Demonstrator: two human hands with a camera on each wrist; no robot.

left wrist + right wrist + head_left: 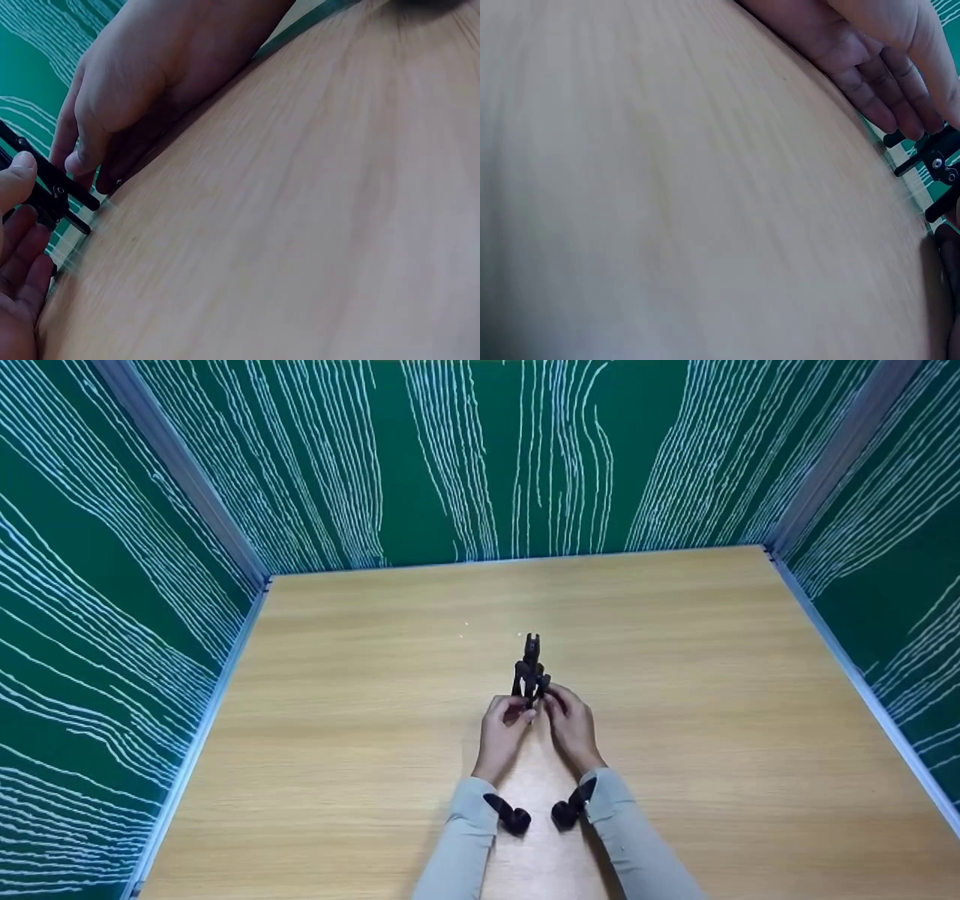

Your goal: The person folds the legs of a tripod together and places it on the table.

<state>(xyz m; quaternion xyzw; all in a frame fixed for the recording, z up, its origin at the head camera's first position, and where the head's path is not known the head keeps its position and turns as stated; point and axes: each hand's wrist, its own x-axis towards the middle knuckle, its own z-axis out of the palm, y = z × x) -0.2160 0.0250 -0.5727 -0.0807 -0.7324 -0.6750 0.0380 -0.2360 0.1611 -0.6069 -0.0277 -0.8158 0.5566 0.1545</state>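
A black jointed piece with slim arms and a forked far tip, like a small folding tripod (531, 664), points away from me just above the mid-front of the table. My left hand (500, 739) pinches its near end, the thumb (19, 176) on top and the fingers bent below. On the other side, my right hand (576, 733) holds one of the slim arms between thumb and fingertips. In the left wrist view the right hand (161, 71) partly covers the piece. The right wrist view shows the left palm (840, 45) beside the black arms (937, 161).
The wooden tabletop (360, 660) spreads around both hands. Green panels with white wavy lines (495, 472) enclose it at the back and sides, joined by grey posts (184, 465). A few tiny white specks (465, 630) lie beyond the hands. Black wrist mounts (514, 819) jut inward from the sleeves.
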